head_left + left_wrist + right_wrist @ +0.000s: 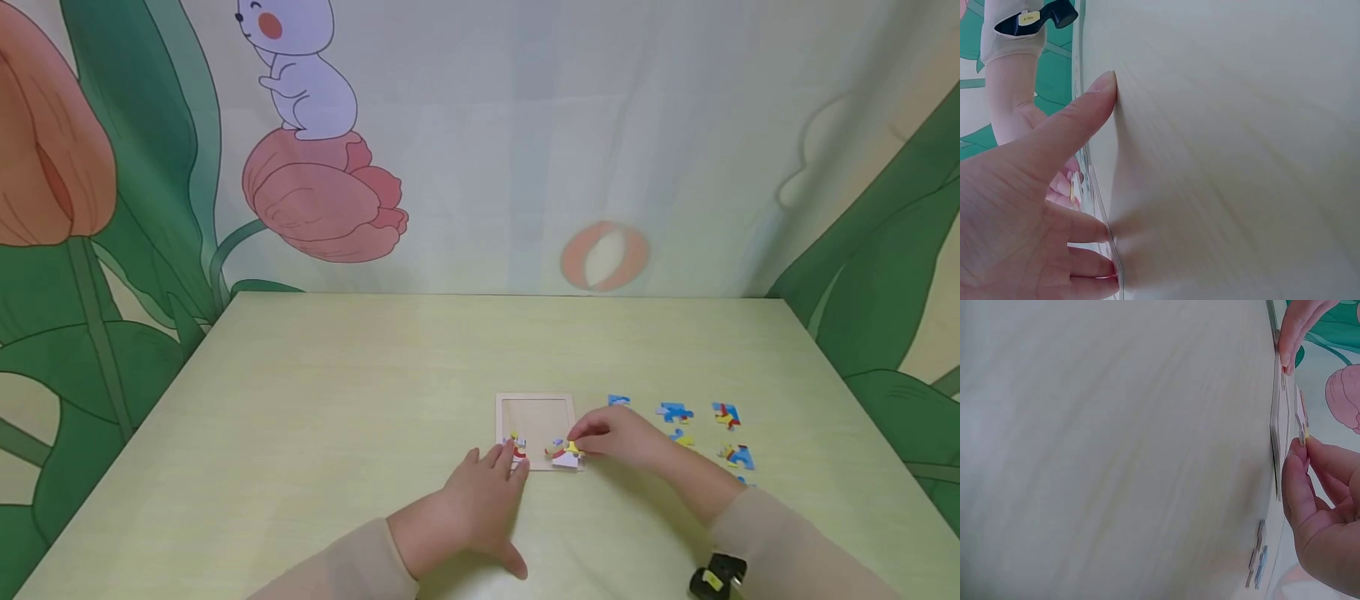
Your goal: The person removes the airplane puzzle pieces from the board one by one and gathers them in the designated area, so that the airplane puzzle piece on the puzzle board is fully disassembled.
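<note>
A square wooden puzzle frame (536, 395) lies on the table with one colourful jigsaw piece (519, 450) in its lower left corner. The left hand (480, 504) rests there, its straight fingers touching that piece and the frame's near edge, thumb spread out on the table. Between thumb and fingertips, the right hand (618, 435) pinches another jigsaw piece (564, 455) with yellow and white on it, over the frame's lower right corner. In the right wrist view this pinched piece (1302, 422) is seen edge-on, raised and tilted above the frame (1275, 425).
Several loose jigsaw pieces lie right of the frame, among them a blue one (676, 412) and a red and blue one (727, 414). Some are partly hidden by the right forearm. A black strapped device (717, 575) sits at the right sleeve. Behind the table (360, 358) hangs a printed curtain (465, 167).
</note>
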{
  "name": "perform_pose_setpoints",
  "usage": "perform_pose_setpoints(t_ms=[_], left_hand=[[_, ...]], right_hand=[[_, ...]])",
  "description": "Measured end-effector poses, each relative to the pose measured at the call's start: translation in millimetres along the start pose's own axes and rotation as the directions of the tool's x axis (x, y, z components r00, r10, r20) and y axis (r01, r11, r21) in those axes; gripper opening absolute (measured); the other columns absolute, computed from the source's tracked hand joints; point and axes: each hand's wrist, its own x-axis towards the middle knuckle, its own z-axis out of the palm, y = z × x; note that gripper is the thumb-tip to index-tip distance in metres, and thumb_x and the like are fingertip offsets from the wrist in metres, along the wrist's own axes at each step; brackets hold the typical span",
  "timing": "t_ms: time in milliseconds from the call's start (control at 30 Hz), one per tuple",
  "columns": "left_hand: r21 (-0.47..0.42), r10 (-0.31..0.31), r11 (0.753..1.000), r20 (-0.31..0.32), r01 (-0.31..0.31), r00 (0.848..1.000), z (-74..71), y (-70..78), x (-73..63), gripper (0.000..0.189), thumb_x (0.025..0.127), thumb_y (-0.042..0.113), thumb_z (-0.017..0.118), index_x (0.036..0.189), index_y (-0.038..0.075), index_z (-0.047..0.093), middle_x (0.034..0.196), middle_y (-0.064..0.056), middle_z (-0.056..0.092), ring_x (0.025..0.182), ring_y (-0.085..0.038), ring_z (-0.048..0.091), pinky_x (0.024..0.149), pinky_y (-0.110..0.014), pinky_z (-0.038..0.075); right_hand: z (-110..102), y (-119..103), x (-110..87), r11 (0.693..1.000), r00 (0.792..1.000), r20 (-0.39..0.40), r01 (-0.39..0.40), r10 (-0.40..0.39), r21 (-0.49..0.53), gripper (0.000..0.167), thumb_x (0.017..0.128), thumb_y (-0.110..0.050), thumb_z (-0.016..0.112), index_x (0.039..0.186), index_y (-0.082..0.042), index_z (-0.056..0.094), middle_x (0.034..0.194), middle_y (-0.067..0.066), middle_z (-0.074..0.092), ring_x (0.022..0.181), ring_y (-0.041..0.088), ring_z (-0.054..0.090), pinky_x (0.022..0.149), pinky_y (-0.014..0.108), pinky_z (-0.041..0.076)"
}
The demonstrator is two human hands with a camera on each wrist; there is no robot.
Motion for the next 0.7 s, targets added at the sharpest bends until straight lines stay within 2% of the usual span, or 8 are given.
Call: perform_pose_setpoints(t_ms=[133, 467, 700], left_hand=[[0.004, -0.002, 1.0, 0.002, 0.002, 1.0, 0.6, -0.3, 0.2, 0.12, 0.053, 0.084, 0.058, 0.146, 0.013, 0.031, 0.151, -0.013, 0.024, 0.137, -0.026, 0.026, 0.106, -0.045, 0.028], [-0.001, -0.006, 1.0, 0.005, 0.006, 1.0, -1.4, 0.7, -2.1, 0.117, 0.055, 0.083, 0.06, 0.146, 0.014, 0.032, 0.151, -0.011, 0.025, 0.137, -0.024, 0.025, 0.106, -0.044, 0.028], [0.009, -0.001, 1.0, -0.009, 0.001, 1.0, -1.1, 1.0, -2.0, 0.117, 0.055, 0.083, 0.059, 0.146, 0.014, 0.032, 0.151, -0.011, 0.025, 0.137, -0.024, 0.025, 0.106, -0.044, 0.028]], right_hand=[[-3.7, 2.4, -3.8, 1.0, 1.0, -0.003, -0.011, 0.011, 0.006, 0.009, 0.088, -0.005, 0.063, 0.093, -0.006, 0.07, 0.088, 0.001, 0.065, 0.075, 0.015, 0.055, 0.068, 0.027, 0.05], [-15.2, 12.3, -11.8, 0.998, 0.999, 0.019, 0.041, -0.042, 0.038, 0.01, 0.087, -0.004, 0.062, 0.094, -0.002, 0.069, 0.09, 0.003, 0.065, 0.076, 0.015, 0.057, 0.068, 0.028, 0.051], [-20.2, 19.7, -14.8, 0.998, 0.999, 0.033, 0.016, -0.018, 0.054, 0.01, 0.087, -0.003, 0.062, 0.095, -0.002, 0.069, 0.094, 0.005, 0.065, 0.079, 0.016, 0.058, 0.07, 0.028, 0.052]])
